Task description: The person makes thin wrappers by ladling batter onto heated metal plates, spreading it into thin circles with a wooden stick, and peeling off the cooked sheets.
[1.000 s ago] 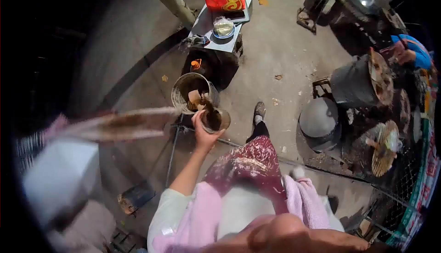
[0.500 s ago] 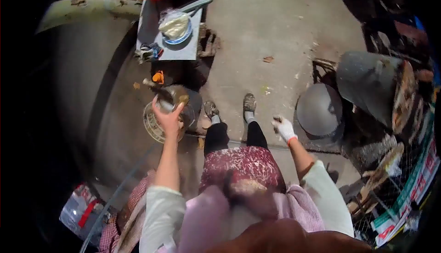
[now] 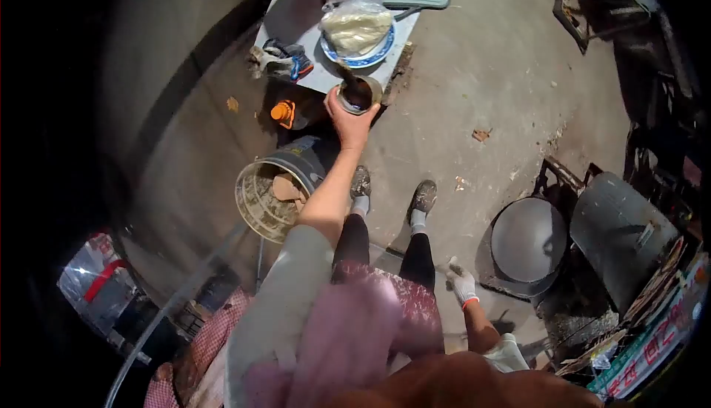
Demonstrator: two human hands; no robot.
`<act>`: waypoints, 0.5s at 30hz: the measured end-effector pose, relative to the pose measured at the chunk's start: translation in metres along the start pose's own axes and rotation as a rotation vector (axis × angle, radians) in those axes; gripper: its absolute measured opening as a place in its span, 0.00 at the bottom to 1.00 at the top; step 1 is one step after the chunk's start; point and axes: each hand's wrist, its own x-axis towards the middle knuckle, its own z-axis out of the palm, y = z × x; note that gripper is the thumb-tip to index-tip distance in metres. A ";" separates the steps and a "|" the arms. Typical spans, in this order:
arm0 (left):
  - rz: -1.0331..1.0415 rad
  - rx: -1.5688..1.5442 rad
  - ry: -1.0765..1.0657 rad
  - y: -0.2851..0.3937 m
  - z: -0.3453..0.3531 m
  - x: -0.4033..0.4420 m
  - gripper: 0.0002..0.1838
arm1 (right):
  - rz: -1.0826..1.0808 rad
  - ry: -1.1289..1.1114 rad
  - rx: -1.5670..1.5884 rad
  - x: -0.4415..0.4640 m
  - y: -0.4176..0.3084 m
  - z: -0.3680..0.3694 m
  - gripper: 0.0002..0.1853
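Observation:
My bare left hand (image 3: 351,121) is wrapped round a small container (image 3: 361,97) with something dark inside and a dark piece sticking out at its top. The container is at the near edge of a small white-topped table (image 3: 307,27). Just beyond it on the table, a blue-rimmed plate (image 3: 361,60) holds a pale lump in clear plastic (image 3: 357,30). My right hand (image 3: 462,286), in a white glove, hangs low beside my right leg with its fingers together; whether it holds anything is too small to tell.
A bucket (image 3: 255,204) with brownish pieces inside stands left of my feet. Near the table are an orange-capped bottle (image 3: 282,112) and a dark glove (image 3: 285,61). At the right are a round grey lid or pan (image 3: 529,239) and a grey sheet-like piece (image 3: 622,223).
My left hand has carried the small container away from the bucket, up and right to the table edge. My right hand has come down beside my leg, and the view has shifted.

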 end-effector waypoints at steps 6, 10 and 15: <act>0.060 -0.057 -0.095 -0.006 -0.007 0.004 0.60 | -0.429 0.010 -0.653 0.019 -0.109 0.069 0.21; 0.078 -0.072 -0.156 -0.028 -0.037 -0.005 0.59 | -0.795 -0.057 -0.483 0.027 -0.223 0.150 0.23; -0.208 -0.017 -0.069 -0.091 -0.101 0.000 0.42 | -0.763 -0.230 -0.135 -0.033 -0.312 0.229 0.21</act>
